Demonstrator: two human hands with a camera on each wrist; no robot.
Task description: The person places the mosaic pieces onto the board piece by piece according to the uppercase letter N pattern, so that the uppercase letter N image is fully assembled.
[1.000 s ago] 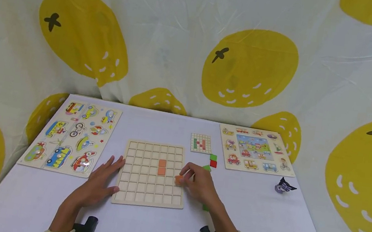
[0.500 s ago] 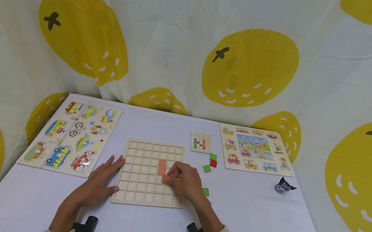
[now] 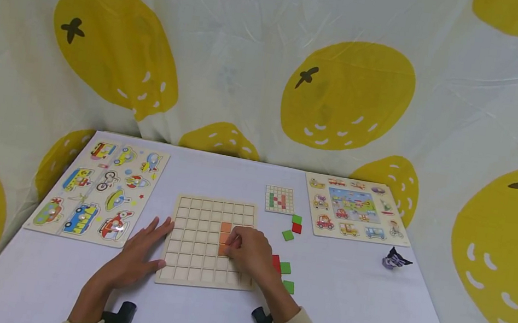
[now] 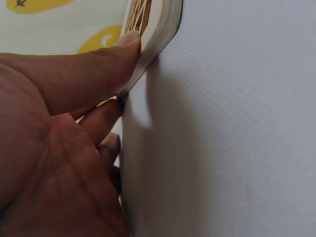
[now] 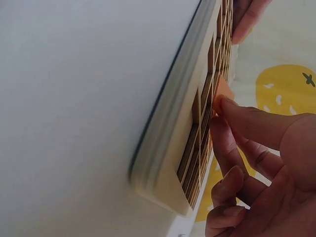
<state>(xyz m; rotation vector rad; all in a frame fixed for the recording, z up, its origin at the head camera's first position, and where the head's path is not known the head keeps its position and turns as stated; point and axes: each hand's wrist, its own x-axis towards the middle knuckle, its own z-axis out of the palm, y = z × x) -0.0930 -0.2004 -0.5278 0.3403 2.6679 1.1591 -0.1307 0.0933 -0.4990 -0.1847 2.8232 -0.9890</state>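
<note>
A wooden grid board (image 3: 187, 282) lies flat in the middle of the table. In one of its columns sit orange square tiles (image 3: 226, 227), one below another. My right hand (image 3: 251, 254) pinches a further orange tile (image 5: 223, 90) between thumb and forefinger, tilted against the grid just below them. Its lower edge meets the board; how deep it sits in its cell I cannot tell. At the board's left side my left hand (image 3: 136, 254) touches the edge with thumb and spread fingers, as the thumb (image 4: 131, 42) in the left wrist view confirms.
Loose green tiles (image 3: 288, 287) and red tiles (image 3: 296, 228) lie right of the board. A small pattern card (image 3: 278, 210) is behind them. Vehicle puzzle boards stand at far left (image 3: 133, 204) and far right (image 3: 358, 232). A dark crumpled object (image 3: 395, 259) lies at right.
My right hand has carried the orange tile leftward from the board's right edge to the column of orange tiles and lowered it against the grid. My left hand has stayed in place.
</note>
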